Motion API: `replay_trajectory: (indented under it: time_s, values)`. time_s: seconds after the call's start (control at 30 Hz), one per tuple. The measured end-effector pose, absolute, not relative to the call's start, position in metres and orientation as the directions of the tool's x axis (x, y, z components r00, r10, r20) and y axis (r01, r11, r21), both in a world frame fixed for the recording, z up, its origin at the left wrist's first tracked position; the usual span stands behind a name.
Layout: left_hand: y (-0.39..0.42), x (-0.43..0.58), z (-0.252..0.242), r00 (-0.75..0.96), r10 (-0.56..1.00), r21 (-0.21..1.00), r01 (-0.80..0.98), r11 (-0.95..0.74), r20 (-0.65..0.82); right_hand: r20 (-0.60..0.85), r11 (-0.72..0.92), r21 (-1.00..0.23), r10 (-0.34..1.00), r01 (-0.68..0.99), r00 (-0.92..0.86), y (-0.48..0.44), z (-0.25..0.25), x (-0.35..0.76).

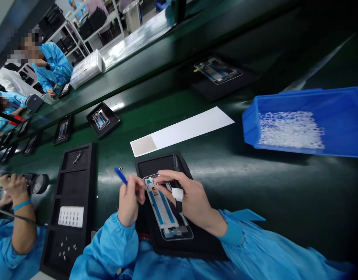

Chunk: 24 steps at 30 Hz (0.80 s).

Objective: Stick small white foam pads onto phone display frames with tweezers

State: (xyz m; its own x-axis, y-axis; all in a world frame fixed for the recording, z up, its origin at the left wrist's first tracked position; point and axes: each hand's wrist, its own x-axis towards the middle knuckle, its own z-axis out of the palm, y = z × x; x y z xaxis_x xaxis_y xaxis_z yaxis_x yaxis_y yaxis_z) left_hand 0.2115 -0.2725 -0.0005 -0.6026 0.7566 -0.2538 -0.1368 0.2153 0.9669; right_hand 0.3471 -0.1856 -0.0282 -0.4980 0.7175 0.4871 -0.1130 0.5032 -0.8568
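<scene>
A phone frame [166, 212] with blue strips lies in a black tray [146, 165] in front of me. My left hand [129, 200], its fingers closed, grips a blue pen-like stick [120, 175] beside the frame's upper left edge. Over the frame's top end reaches my right hand [186, 190]. Its thumb and index finger come together at the frame's upper part; whether a small part is pinched there I cannot make out. A slim black tool [176, 165], resembling tweezers, is tucked in that hand, with a white wrap [178, 193] near it.
A white strip [193, 126] lies behind the tray. To the right stands a blue bin [342, 124] of small white rings. A compartmented black tray [93, 171] holds small parts at left, near a co-worker's hand [14, 186]. Another tray [103, 134] with a phone frame lies farther back.
</scene>
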Motion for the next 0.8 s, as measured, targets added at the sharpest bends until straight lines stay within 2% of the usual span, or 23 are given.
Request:
replay_trajectory:
  time_s: [0.07,0.13,0.3,0.47,0.7,0.8]
  values:
    - [-0.274,0.211,-0.001,-0.734,0.676,0.991,0.124,0.047,0.060,0.479,0.499,-0.860,0.718,-0.107,-0.505,-0.186,-0.028,0.347]
    - [-0.276,0.211,-0.002,-0.732,0.623,0.940,0.340,-0.019,0.277,0.472,0.492,-0.864,0.713,-0.109,-0.518,-0.187,-0.029,0.346]
    - [-0.281,0.216,-0.007,-0.578,0.613,0.794,0.592,-0.140,0.539,0.517,0.525,-0.838,0.672,-0.151,-0.531,-0.190,-0.031,0.344]
    - [-0.280,0.214,-0.008,-0.498,0.658,0.775,0.595,-0.214,0.564,0.514,0.522,-0.839,0.664,-0.154,-0.544,-0.190,-0.031,0.346]
    - [-0.284,0.215,-0.009,-0.495,0.656,0.744,0.650,-0.156,0.570,0.274,0.306,-0.951,0.772,-0.042,-0.574,-0.185,-0.024,0.346]
    - [-0.284,0.216,-0.009,-0.415,0.708,0.723,0.663,-0.194,0.571,0.302,0.341,-0.940,0.781,-0.033,-0.546,-0.181,-0.027,0.344]
